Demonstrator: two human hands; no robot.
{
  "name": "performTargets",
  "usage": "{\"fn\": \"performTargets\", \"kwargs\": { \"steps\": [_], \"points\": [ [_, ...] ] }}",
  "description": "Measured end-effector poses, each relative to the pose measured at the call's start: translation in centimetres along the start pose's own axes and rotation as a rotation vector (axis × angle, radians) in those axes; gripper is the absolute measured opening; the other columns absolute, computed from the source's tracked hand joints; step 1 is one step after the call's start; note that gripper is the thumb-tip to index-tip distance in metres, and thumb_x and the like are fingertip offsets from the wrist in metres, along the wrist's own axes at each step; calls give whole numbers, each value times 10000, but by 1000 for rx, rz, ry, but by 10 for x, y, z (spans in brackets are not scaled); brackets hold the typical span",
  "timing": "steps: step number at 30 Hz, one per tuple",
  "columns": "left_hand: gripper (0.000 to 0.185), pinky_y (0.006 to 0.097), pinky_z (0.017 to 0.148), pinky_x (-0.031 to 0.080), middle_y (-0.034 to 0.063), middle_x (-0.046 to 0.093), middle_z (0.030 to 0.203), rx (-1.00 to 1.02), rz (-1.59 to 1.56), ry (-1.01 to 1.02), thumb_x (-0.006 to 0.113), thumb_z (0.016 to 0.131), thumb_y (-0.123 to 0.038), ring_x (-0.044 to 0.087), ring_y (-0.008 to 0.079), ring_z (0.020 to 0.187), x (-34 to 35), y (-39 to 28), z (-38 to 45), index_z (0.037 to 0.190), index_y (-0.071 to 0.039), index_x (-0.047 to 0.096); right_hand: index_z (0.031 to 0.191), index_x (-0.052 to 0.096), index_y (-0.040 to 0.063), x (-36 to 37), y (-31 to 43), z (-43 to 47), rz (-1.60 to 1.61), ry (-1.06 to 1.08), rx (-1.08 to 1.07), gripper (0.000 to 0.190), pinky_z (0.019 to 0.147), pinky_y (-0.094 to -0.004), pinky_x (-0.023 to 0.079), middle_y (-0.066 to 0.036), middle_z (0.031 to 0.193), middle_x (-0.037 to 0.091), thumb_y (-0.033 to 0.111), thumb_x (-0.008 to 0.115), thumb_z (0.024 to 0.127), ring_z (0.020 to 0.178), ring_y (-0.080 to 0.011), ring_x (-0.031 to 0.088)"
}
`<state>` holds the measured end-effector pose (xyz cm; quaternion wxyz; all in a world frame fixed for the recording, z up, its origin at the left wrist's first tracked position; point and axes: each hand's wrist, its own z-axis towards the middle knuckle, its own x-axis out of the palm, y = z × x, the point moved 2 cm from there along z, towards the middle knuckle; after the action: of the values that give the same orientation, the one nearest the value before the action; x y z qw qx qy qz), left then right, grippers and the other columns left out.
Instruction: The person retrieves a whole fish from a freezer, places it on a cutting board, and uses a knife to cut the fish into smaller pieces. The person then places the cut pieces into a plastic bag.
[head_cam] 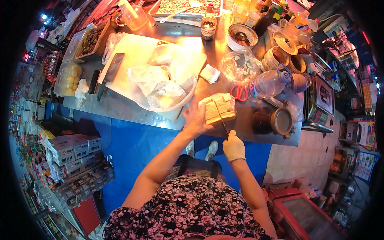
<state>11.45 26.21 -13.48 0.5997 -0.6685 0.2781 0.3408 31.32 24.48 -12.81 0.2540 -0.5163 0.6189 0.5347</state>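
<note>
A pale yellow block of what looks like tofu (213, 111) lies near the table's front edge, its top scored into squares. Bare fingers of my left hand (196, 118) grip its left side. My right hand (234, 147), in a light knit glove, is closed around a thin knife (224, 125); the blade sits in a cut at the block's near side. The knife's handle is hidden in the glove. Just behind the block to the right are red-handled scissors (239, 93). A clear plastic bowl (135, 100) of bagged pale pieces stands to the left, partly on a white cutting board (129, 45).
A cleaver (115, 68) lies on the board's left side. To the right stand a large plastic bottle (268, 85) and a brown jar (281, 121). A sauce bottle (208, 25), an enamel bowl (243, 36) and a metal tray (180, 18) are farther back on the steel table (90, 102).
</note>
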Motion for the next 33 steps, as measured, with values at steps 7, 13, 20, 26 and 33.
{"fn": "performTargets", "kwargs": {
  "steps": [7, 13, 20, 26, 33],
  "points": [
    [1036, 584, 1053, 233, 275, 226, 1528, -76, -31, -32, 950, 478, -317, 247, 440, 1424, 8, 21, -11, 1358, -117, 441, 965, 477, 37, -40, 24, -31, 77, -73, -33, 188, 649, -512, 536, -239, 775, 662, 142, 598, 866, 743, -441, 659],
    [967, 584, 1061, 230, 281, 232, 1527, -38, -48, -39, 927, 509, -273, 250, 442, 1422, 10, 18, -10, 1342, -112, 463, 976, 482, 35, -28, 25, -36, 59, 32, 3, 189, 657, -522, 532, -244, 788, 668, 145, 595, 872, 758, -444, 661],
    [899, 576, 1081, 216, 299, 223, 1528, -45, -118, -38, 913, 516, -248, 247, 460, 1418, 8, 17, -8, 1305, -100, 510, 991, 485, 23, -26, 30, -34, 79, 112, 72, 217, 694, -534, 532, -257, 823, 675, 162, 603, 875, 793, -458, 661],
    [882, 550, 1093, 213, 297, 226, 1525, -35, -162, -50, 905, 518, -233, 259, 455, 1409, 9, 19, -7, 1308, -116, 531, 1001, 486, 18, -33, 35, -34, 83, 155, 92, 234, 704, -536, 530, -268, 832, 671, 175, 606, 877, 810, -460, 659],
    [871, 546, 1085, 227, 296, 227, 1524, -11, -165, -35, 889, 526, -220, 272, 448, 1403, 8, 15, -3, 1312, -113, 530, 1023, 481, 9, -32, 44, -25, 14, 263, 219, 219, 722, -550, 522, -282, 831, 665, 155, 573, 888, 823, -478, 655]
  ]
}}
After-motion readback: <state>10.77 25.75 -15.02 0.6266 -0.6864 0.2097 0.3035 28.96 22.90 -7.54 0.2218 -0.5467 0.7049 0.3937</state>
